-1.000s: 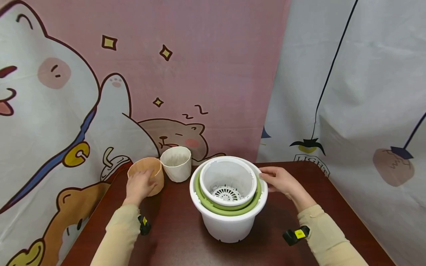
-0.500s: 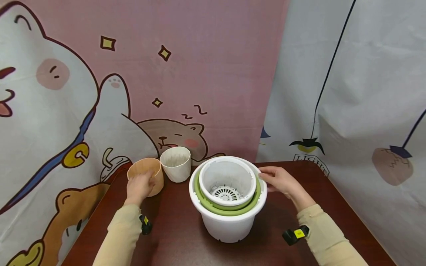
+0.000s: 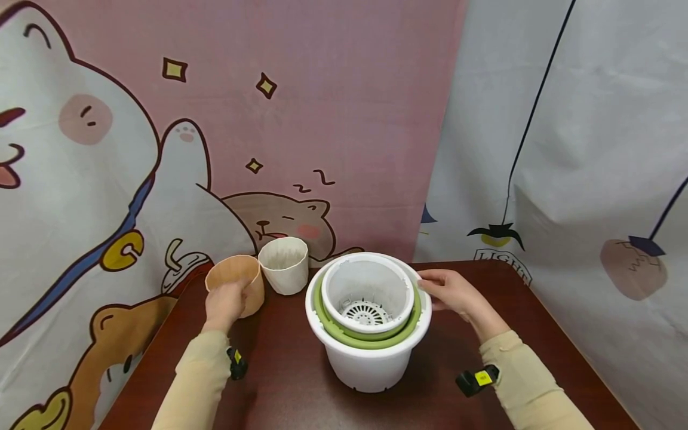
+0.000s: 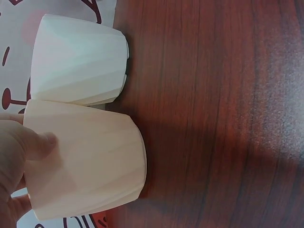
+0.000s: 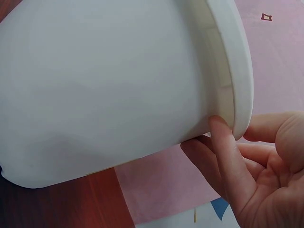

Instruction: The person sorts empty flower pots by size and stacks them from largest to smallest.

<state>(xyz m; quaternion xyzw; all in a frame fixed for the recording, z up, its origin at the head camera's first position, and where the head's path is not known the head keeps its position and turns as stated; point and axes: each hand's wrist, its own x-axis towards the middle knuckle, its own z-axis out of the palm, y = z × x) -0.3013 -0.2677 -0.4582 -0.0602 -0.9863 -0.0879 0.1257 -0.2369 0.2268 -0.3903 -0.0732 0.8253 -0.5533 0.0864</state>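
Observation:
In the head view, a peach flowerpot (image 3: 252, 297) with a faceted wall stands at the back left. My left hand (image 3: 224, 306) grips its near rim; the left wrist view has the thumb (image 4: 40, 145) flat on the outer wall, the other fingers partly hidden. A large white flowerpot (image 3: 365, 369) stands at the middle of the table. Inside it nest a green-rimmed pot (image 3: 371, 343) and a smaller white pot (image 3: 371, 278) with a slotted bottom. My right hand (image 3: 454, 292) pinches the large pot's right rim, some fingers under the lip in the right wrist view.
A cream faceted flowerpot (image 3: 287, 275) stands upright right beside the peach one. The dark red wooden table (image 3: 279, 382) ends against printed cloths: a pink cartoon one (image 3: 349, 119) behind and a pale one (image 3: 580, 149) at the right.
My left hand has shifted very slightly at the peach flowerpot's rim, its fingers now less visible. The right hand and all the pots stay in place.

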